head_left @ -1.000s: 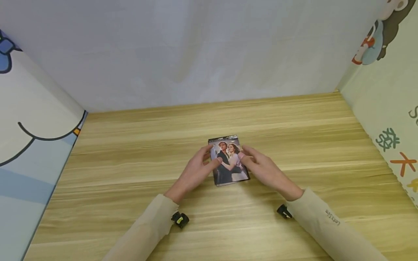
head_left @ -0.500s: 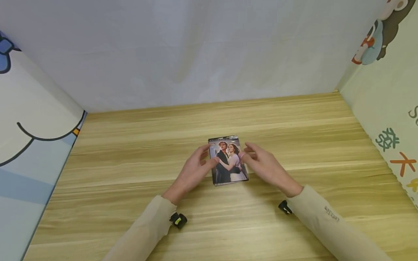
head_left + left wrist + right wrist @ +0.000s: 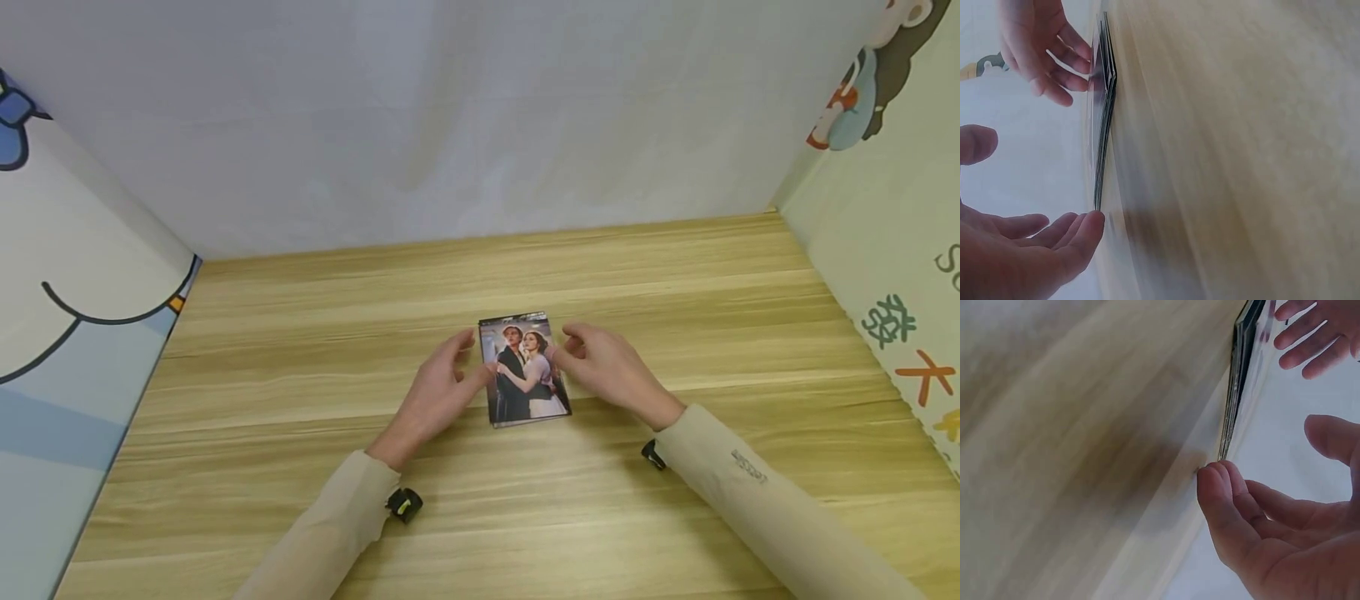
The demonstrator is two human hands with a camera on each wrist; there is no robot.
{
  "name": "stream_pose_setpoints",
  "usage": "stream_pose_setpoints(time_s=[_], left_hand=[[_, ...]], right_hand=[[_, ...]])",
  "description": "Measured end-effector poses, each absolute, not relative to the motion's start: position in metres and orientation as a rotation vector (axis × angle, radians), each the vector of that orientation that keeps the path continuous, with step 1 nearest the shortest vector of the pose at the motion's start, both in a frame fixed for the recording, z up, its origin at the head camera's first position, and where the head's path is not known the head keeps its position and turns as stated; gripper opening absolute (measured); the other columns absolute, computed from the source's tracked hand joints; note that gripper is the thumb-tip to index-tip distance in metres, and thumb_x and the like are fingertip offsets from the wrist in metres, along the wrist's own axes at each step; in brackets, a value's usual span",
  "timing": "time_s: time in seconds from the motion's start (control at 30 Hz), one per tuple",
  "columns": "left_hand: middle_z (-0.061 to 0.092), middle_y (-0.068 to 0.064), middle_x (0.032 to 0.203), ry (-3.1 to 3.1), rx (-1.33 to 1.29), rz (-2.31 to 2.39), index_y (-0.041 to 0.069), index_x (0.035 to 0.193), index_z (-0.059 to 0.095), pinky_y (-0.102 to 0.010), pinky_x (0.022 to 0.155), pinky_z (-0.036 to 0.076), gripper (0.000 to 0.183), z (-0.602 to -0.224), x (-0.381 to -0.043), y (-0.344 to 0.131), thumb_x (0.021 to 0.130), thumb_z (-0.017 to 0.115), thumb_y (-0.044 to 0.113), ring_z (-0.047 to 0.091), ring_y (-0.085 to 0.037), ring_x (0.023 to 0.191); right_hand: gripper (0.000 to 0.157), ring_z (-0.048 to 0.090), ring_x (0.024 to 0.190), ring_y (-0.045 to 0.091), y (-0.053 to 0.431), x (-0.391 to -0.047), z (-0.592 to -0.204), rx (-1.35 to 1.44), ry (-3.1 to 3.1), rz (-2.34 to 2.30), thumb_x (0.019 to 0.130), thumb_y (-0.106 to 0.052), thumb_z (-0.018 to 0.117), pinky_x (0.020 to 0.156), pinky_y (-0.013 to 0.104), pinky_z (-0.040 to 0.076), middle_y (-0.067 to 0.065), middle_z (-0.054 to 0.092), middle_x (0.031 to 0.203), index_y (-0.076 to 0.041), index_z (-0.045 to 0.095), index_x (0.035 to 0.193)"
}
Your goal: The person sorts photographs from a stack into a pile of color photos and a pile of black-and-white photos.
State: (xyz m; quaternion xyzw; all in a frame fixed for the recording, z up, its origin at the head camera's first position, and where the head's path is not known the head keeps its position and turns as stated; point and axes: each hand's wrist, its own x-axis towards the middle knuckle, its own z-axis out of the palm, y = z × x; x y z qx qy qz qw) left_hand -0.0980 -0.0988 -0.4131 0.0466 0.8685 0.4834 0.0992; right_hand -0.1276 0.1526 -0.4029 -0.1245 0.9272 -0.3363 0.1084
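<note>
Blue-and-white panel: far left, beside the worktop.
Left hand: thumb and fingers apart, at the left edge of the picture cards; contact unclear.
Between both hands: picture cards stacked on the worktop, two figures on top.
Right hand: thumb and fingers apart, at the right edge; contact unclear.

I see room to reach the card stack from its near or far edge across the tabletop; the left hand and right hand bar its sides, and a pale backdrop closes the back.
</note>
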Motion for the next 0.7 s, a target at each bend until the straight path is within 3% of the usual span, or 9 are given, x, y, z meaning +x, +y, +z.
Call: stream_pose_setpoints(time_s=[0.17, 0.23, 0.33, 0.43, 0.7], left_hand=[[0.046, -0.02, 0.157, 2.582, 0.132, 1.367, -0.001, 0.158, 0.036, -0.049, 0.106, 0.051, 0.076, -0.412, -0.099, -0.098, 0.098, 0.065, 0.035, 0.054, -0.037, 0.134], [0.049, -0.021, 0.154, 2.581, 0.117, 1.342, -0.001, 0.158, 0.037, -0.05, 0.105, 0.052, 0.076, -0.412, -0.1, -0.097, 0.098, 0.064, 0.035, 0.056, -0.037, 0.132], [0.054, -0.022, 0.149, 2.569, 0.099, 1.311, 0.0, 0.158, 0.038, -0.05, 0.104, 0.052, 0.074, -0.412, -0.101, -0.096, 0.098, 0.064, 0.035, 0.058, -0.036, 0.13], [0.055, -0.022, 0.147, 2.548, 0.095, 1.297, 0.0, 0.158, 0.038, -0.05, 0.104, 0.052, 0.073, -0.413, -0.101, -0.095, 0.099, 0.063, 0.035, 0.058, -0.035, 0.13], [0.055, -0.021, 0.147, 2.527, 0.114, 1.275, 0.003, 0.159, 0.038, -0.05, 0.103, 0.053, 0.073, -0.414, -0.101, -0.093, 0.099, 0.063, 0.038, 0.058, -0.036, 0.129]], right_hand=[[0.038, 0.058, 0.078, 0.024, 0.15, -0.134, -0.405, -0.398, 2.769, -0.904, 0.1, -0.032, 0.066, 0.069, 0.038, 0.049, 0.01, 0.067, 0.091, 0.003, 0.068, 0.114], [0.028, 0.047, 0.066, 0.019, 0.149, -0.137, -0.406, -0.418, 2.776, -0.898, 0.098, -0.03, 0.068, 0.06, 0.033, 0.038, 0.004, 0.057, 0.076, -0.002, 0.065, 0.093], [0.034, 0.035, 0.058, 0.015, 0.148, -0.14, -0.408, -0.456, 2.774, -0.901, 0.097, -0.028, 0.07, 0.054, 0.029, 0.028, -0.002, 0.043, 0.064, -0.011, 0.051, 0.074], [0.04, 0.029, 0.055, 0.012, 0.146, -0.14, -0.409, -0.492, 2.774, -0.898, 0.097, -0.026, 0.07, 0.053, 0.027, 0.022, -0.004, 0.035, 0.06, -0.014, 0.043, 0.069], [0.04, 0.026, 0.055, 0.013, 0.141, -0.14, -0.409, -0.534, 2.765, -0.894, 0.097, -0.024, 0.067, 0.053, 0.026, 0.02, -0.005, 0.029, 0.058, -0.014, 0.043, 0.067]])
